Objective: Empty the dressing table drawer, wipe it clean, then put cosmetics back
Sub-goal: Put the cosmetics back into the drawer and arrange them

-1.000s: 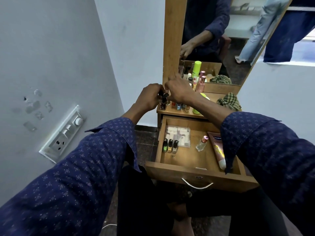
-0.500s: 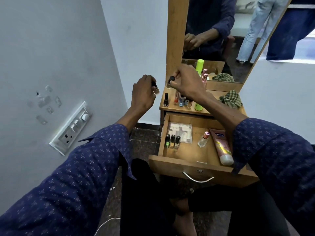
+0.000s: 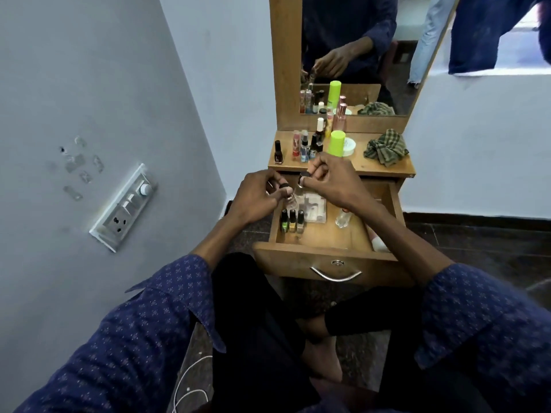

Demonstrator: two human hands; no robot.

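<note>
The wooden drawer (image 3: 325, 259) of the dressing table stands pulled open. Inside lie three nail polish bottles (image 3: 292, 221) in a row, a clear plastic case (image 3: 316, 208), a small perfume bottle (image 3: 343, 219) and a pink tube (image 3: 378, 241). My left hand (image 3: 256, 196) pinches a small black-capped bottle (image 3: 287, 195) above the drawer's back left. My right hand (image 3: 331, 178) pinches another small dark-capped bottle (image 3: 302, 177) right beside it. More cosmetics (image 3: 310, 144) stand on the table top (image 3: 357, 166), with a green-capped bottle (image 3: 337, 143) and a single dark nail polish (image 3: 278, 152).
A checked green cloth (image 3: 386, 147) lies crumpled on the table top's right side. A mirror (image 3: 357, 55) rises behind. A switchboard (image 3: 123, 208) sits on the left wall. My crossed legs and bare foot (image 3: 320, 356) are below the drawer front with its metal handle (image 3: 335, 274).
Both hands have come down from the table top to just above the open drawer, each carrying a small bottle. The view has tilted downward.
</note>
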